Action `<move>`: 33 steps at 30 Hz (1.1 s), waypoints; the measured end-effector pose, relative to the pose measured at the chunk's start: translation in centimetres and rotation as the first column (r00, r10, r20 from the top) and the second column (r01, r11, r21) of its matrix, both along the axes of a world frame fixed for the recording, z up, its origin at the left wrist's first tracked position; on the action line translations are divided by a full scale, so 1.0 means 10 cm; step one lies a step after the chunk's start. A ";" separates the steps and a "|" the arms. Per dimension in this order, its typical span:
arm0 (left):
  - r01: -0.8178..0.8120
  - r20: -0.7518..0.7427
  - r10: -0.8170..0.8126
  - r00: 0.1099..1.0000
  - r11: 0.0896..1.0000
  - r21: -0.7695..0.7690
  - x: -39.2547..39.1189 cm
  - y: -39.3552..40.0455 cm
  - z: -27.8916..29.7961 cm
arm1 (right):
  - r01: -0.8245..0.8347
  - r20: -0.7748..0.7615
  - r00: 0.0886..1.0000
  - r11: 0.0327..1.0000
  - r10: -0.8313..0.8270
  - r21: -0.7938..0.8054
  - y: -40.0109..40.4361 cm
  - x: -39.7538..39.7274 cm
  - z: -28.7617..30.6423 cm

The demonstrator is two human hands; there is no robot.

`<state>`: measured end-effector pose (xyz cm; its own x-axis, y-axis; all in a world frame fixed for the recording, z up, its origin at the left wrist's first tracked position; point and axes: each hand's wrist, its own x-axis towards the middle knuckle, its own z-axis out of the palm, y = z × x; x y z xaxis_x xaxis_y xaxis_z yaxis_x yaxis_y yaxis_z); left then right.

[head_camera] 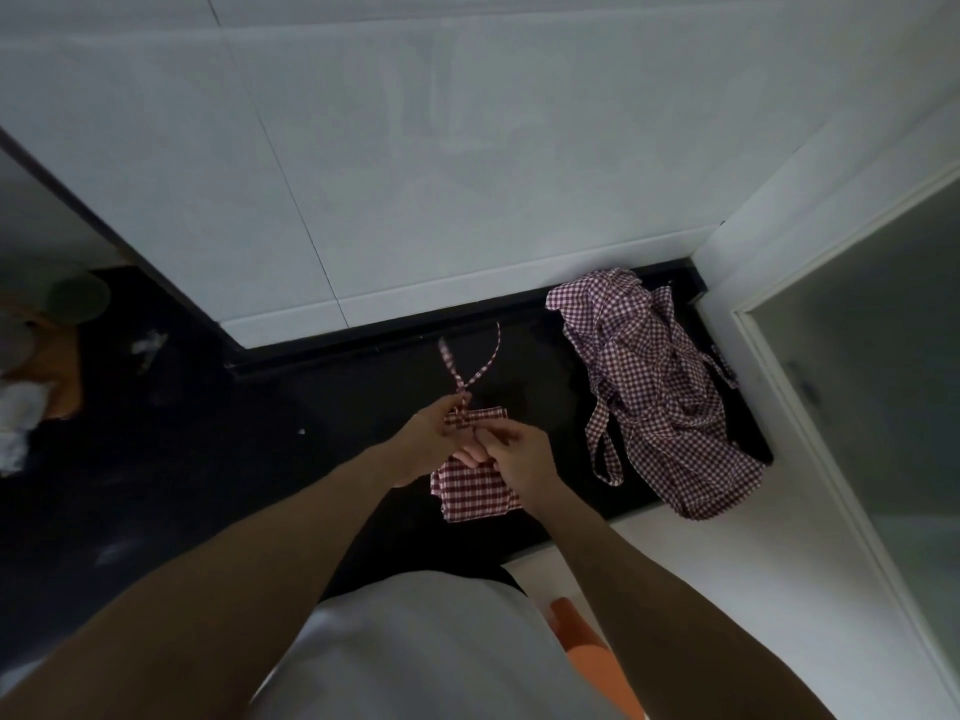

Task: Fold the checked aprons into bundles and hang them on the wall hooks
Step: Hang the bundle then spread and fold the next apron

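A folded red-and-white checked apron bundle (474,490) lies on the black countertop (363,407) in front of me. Its two straps (470,363) cross and stick up toward the wall. My left hand (428,439) pinches the strap wrapped around the bundle's top. My right hand (514,457) grips a strap end just beside it, over the bundle. A second checked apron (660,387) lies loose and crumpled on the counter to the right, its ties trailing. No wall hooks are in view.
White tiled wall (415,174) rises right behind the counter. A white door or window frame (810,387) closes the right side. Dim objects, a green lid (78,298) and white crumpled items (21,413), sit at far left. Orange object (582,641) by my torso.
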<state>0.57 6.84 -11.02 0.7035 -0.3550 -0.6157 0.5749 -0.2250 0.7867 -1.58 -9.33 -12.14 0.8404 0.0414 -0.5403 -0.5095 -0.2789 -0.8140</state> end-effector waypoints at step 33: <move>0.118 0.451 -0.648 0.614 0.640 0.759 -0.08 0.01 0.00 | 0.118 -0.330 0.936 0.992 -0.122 -0.034 0.08 0.23 0.11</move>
<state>-0.19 6.90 -11.06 0.8707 -0.4288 -0.2409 -0.2877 -0.8413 0.4576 0.71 -8.54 -11.07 0.6126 -0.0577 -0.7883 -0.7795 -0.2088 -0.5906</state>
